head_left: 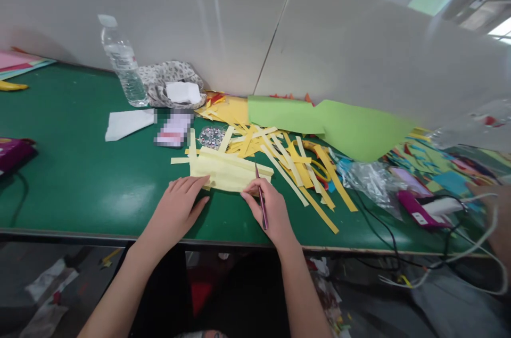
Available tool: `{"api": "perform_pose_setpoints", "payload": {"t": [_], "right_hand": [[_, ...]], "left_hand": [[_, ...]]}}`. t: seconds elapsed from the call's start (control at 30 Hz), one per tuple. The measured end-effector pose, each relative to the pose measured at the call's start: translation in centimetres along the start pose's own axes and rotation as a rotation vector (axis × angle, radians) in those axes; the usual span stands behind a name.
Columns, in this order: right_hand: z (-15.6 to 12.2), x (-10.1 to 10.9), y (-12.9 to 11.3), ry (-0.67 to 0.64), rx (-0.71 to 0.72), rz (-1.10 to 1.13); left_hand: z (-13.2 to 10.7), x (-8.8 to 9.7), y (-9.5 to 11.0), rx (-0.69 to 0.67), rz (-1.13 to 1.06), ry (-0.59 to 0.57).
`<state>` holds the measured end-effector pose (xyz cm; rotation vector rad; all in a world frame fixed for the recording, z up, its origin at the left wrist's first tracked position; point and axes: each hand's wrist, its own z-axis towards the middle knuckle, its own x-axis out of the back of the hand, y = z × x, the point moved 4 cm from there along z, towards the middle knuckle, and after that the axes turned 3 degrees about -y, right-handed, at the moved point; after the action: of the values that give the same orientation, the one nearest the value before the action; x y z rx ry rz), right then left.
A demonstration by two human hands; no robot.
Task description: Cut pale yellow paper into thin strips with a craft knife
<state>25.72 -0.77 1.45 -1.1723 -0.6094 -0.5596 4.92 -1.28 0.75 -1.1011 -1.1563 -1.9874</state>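
A pale yellow sheet of paper lies in front of me on the green table, its far edge folded over in a narrow strip. My left hand rests at the sheet's near left edge, fingers stretched out and thumb apart. My right hand holds a slim dark purple pen, tip pointing away from me. Its thumb and forefinger also meet at the paper's near right edge. Cut yellow paper strips lie scattered just beyond and to the right, partly over yellow-handled scissors.
At the back left stand a water bottle and a patterned cloth bag. A phone lies nearer, beside a sequin-filled round piece. Green paper leans on the partition. Rightward are crumpled plastic, a purple power strip and cables.
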Motion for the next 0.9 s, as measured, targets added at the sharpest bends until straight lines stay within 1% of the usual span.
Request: {"api": "perform_pose_setpoints", "payload": {"t": [0.1, 0.2, 0.3, 0.43, 0.57, 0.73, 0.9], "right_hand": [[0.3, -0.8, -0.5, -0.005, -0.012, -0.054], [0.2, -0.9, -0.7, 0.013, -0.002, -0.074], [0.2, -0.8, -0.8, 0.014, 0.01, -0.102], [0.3, -1.0, -1.0, -0.017, 0.038, -0.218], [0.4, -1.2, -0.9, -0.015, 0.053, -0.34], [0.6, -1.3, -0.7, -0.004, 0.026, -0.336], [0.5, -1.2, -0.7, 0.021, 0.014, -0.304]], "left_hand": [[0.0, 0.3, -0.4, 0.044, 0.014, -0.015], [0.1, 0.5, -0.9, 0.084, -0.021, -0.046], [0.3, 0.4, -1.5, 0.13, -0.067, -0.077], [0.5, 0.1, -2.0, 0.178, -0.053, -0.061], [0.5, 0.0, -2.1, 0.212, -0.02, -0.054], [0.4, 0.5, -1.9, 0.244, 0.043, -0.024], [0.3, 0.5, -2.0, 0.244, -0.004, 0.003]]}}
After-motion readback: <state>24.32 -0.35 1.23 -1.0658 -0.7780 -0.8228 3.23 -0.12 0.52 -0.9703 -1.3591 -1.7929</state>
